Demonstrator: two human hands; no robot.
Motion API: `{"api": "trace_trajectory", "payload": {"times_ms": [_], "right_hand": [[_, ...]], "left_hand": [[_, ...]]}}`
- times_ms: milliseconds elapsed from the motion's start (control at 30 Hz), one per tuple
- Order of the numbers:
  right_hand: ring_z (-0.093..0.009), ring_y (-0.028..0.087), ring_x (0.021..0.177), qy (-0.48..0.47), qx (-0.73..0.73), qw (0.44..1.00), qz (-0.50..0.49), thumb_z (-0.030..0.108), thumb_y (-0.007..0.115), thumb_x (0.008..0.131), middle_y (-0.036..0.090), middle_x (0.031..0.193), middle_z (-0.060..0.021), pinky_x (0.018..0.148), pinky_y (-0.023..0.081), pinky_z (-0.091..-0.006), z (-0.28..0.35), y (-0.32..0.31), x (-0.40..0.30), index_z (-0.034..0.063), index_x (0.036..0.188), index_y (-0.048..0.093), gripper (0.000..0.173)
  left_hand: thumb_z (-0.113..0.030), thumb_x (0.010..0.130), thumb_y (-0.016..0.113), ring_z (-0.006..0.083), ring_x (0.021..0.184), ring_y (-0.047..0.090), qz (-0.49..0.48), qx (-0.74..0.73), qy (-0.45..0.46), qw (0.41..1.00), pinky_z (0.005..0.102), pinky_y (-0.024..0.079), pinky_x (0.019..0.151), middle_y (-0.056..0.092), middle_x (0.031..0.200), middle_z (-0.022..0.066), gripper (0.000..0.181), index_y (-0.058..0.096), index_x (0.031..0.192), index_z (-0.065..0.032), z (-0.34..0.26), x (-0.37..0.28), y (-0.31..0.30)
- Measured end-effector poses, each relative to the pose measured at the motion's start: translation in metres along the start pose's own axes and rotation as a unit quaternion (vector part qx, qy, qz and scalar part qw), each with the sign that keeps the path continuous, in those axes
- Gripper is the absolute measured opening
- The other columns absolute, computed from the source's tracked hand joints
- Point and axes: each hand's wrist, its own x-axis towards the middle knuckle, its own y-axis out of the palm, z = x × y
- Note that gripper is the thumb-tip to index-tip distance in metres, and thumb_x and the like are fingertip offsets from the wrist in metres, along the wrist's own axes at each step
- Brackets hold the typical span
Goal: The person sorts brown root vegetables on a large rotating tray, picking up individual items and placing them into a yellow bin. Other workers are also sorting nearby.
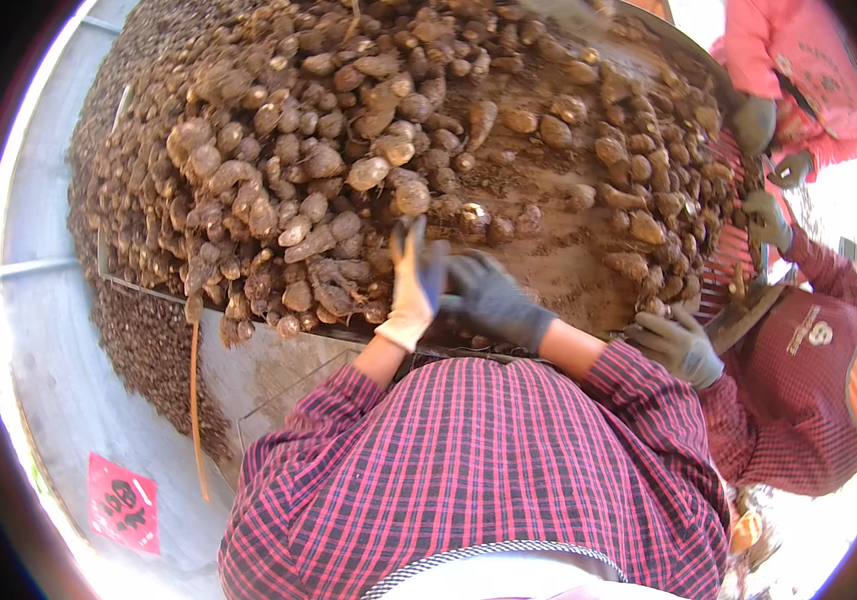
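Observation:
A large heap of soil-covered corms, which look like taro (308, 157), covers the left and middle of a wooden sorting table (548, 225). My left hand (412, 285), in a pale glove with dark fingers, is at the heap's lower right edge, its fingertips just below a round corm (412, 197). Close beside it on the right, my right hand (496, 296), in a dark grey glove, reaches over the table near the front edge. Both hands are blurred, and whether either holds anything cannot be told. More corms (646, 180) lie in a band at the right.
At the right, a co-worker's gloved hands (672, 345) touch the corms beside a red slatted grate (721, 262). Another co-worker in a pink top (803, 67) stands at the far right. An orange strip (197, 420) hangs by the left front edge. Small corms (150, 360) are piled below left.

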Motion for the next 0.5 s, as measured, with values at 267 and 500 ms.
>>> {"api": "trace_trajectory", "payload": {"times_ms": [267, 500], "right_hand": [[-0.032, 0.068, 0.11, 0.352, -0.205, 0.91, 0.082, 0.017, 0.069, 0.091, 0.066, 0.12, -0.0143, 0.093, 0.056, -0.0433, -0.076, -0.126, -0.064, 0.0169, 0.134, 0.064, 0.043], [-0.033, 0.041, 0.147, 0.25, -0.108, 0.946, 0.174, 0.04, 0.058, 0.104, 0.043, 0.156, -0.0208, 0.122, 0.035, -0.0515, -0.025, -0.169, 0.098, 0.0048, 0.137, 0.057, 0.048]], "left_hand": [[-0.011, 0.085, 0.081, 0.0347, 0.141, 0.049, 0.123, -0.076, 0.162, 0.976, 0.0477, 0.04, 0.121, 0.052, 0.148, 0.021, 0.07, 0.051, 0.148, -0.0088, -0.097, 0.013, 0.043], [-0.016, 0.09, 0.077, 0.0414, 0.133, 0.05, -0.171, 0.146, 0.109, 0.968, 0.0499, 0.042, 0.113, 0.052, 0.141, 0.0286, 0.075, 0.039, 0.151, 0.0061, -0.05, 0.04, -0.069]]}}
